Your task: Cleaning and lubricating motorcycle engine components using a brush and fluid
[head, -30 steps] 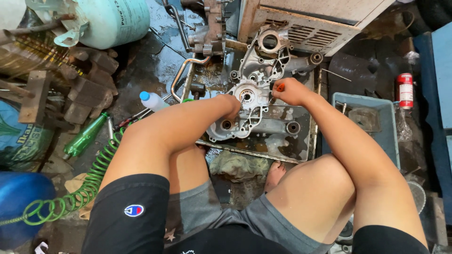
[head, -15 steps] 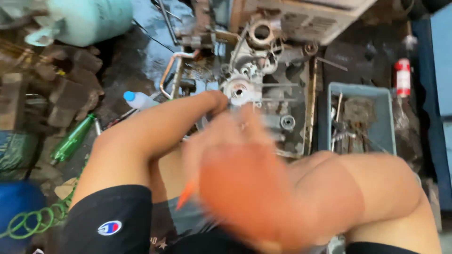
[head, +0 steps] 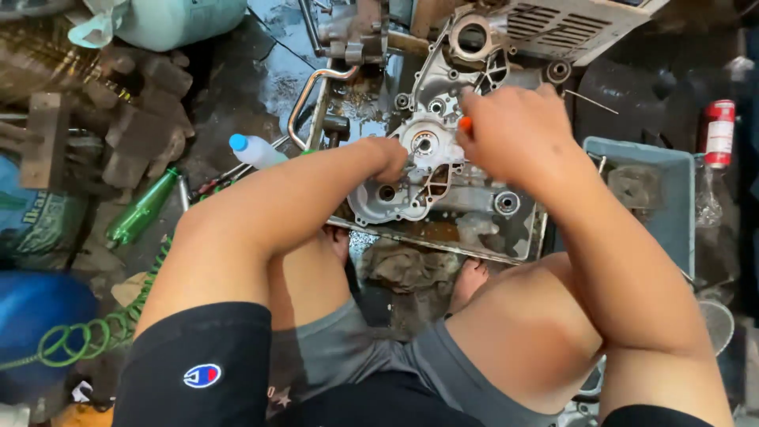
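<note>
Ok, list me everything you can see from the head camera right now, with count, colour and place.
cast-metal engine case half: one, silver-grey, centre, on a rusty metal tray
orange-handled tool: one, only the orange tip shows, in the right hand
clear plastic squeeze bottle with blue cap: one, left of the case
green glass bottle: one, lying at left
coiled green air hose: one, lower left
pale green gas cylinder: one, top left
grey-blue plastic bin: one, right of the tray
red spray can: one, far right
dirty grey rag: one, below the tray
left hand: on the case, beside its central bearing
right hand: over the case, closed on the tool
</note>
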